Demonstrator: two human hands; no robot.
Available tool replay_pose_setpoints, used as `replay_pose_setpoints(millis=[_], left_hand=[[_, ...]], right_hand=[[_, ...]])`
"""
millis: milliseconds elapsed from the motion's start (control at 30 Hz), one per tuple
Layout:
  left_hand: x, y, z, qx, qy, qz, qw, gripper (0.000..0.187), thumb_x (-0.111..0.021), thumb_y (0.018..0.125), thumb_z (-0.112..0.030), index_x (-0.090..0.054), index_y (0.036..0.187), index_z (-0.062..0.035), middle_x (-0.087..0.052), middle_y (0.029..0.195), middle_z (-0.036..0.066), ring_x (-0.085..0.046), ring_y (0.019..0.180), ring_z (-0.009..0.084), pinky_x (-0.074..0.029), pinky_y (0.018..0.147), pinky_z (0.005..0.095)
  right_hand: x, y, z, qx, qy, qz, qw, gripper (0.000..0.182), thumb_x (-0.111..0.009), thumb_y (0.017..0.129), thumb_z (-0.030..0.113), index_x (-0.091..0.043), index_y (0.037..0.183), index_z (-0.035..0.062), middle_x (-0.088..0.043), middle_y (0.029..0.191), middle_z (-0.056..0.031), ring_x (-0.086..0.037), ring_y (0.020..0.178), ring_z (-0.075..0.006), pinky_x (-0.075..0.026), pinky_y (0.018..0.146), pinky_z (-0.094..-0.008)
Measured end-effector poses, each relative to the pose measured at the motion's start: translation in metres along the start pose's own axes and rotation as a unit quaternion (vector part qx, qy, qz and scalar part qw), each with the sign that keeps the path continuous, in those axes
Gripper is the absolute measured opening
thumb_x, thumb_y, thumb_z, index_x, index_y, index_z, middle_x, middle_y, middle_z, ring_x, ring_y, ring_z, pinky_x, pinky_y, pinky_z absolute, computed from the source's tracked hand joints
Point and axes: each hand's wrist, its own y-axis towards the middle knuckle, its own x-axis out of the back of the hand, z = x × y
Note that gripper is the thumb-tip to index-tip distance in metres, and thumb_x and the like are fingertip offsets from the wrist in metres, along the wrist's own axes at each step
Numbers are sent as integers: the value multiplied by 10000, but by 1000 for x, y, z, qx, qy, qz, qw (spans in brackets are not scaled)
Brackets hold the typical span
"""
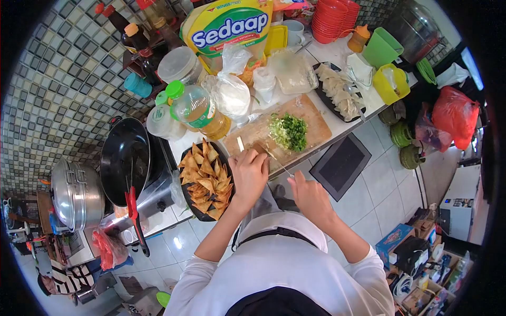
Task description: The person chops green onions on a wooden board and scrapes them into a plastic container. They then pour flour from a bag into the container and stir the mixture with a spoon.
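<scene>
A wooden cutting board (316,118) lies at the counter's front edge, with a heap of chopped green onion (289,132) on it. My right hand (311,196) is closed round the handle of a knife (278,161), whose thin blade points toward the board's near edge. My left hand (250,173) rests at the board's near left part, fingers bent and pressed together. A short pale stick-like piece (240,143) shows just past its fingertips; what lies under the fingers is hidden. Left of that hand, a black plate (212,217) holds fried triangular pastries (206,176).
Behind the board stand an oil bottle (197,108), a bag of white powder (232,97) and a clear container (292,71). A dark tray of folded dumplings (337,90) sits to the right. At left are a black wok (118,152) and a steamer pot (79,195).
</scene>
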Motion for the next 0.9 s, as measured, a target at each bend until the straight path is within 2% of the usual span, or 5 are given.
replay_pose_setpoints(millis=[433, 500, 600, 767, 900], left_hand=[[-3, -3, 3, -11, 11, -19, 1000, 56, -681, 750, -149, -657, 782, -111, -513, 742, 20, -538, 753, 210, -334, 725, 394], [-1, -4, 1, -17, 20, -20, 999, 70, -685, 745, -120, -668, 805, -87, -541, 722, 28, -553, 730, 228, -340, 707, 383], [-1, -3, 1, -17, 14, -15, 1000, 77, -683, 745, -112, -666, 815, -85, -542, 724, 29, -554, 735, 230, -344, 696, 377], [-2, -5, 4, -46, 20, 4, 999, 71, -673, 756, -132, -652, 810, -92, -509, 748, 30, -539, 757, 221, -348, 710, 378], [2, -5, 11, -52, 9, 6, 999, 82, -672, 755, -128, -650, 823, -88, -509, 749, 36, -537, 752, 223, -353, 710, 380]], right_hand=[[5, 1, -5, 3, -17, -11, 1000, 305, -435, 959, 333, -493, 924, 35, -588, 568, -203, -598, 540, -411, -484, 477, -492], [9, -3, -5, -2, -20, -7, 1000, 303, -435, 958, 332, -494, 925, 37, -590, 571, -203, -599, 542, -410, -486, 482, -491], [12, -5, -5, -9, -8, 0, 1000, 309, -432, 964, 314, -477, 885, 18, -566, 567, -220, -582, 551, -422, -463, 486, -506], [-11, 3, -4, 34, -45, -60, 997, 302, -450, 952, 330, -482, 884, 37, -582, 540, -172, -599, 494, -369, -478, 420, -457], [-5, 0, -11, 32, -47, -71, 996, 306, -454, 950, 340, -484, 891, 41, -584, 540, -168, -598, 482, -359, -475, 410, -450]])
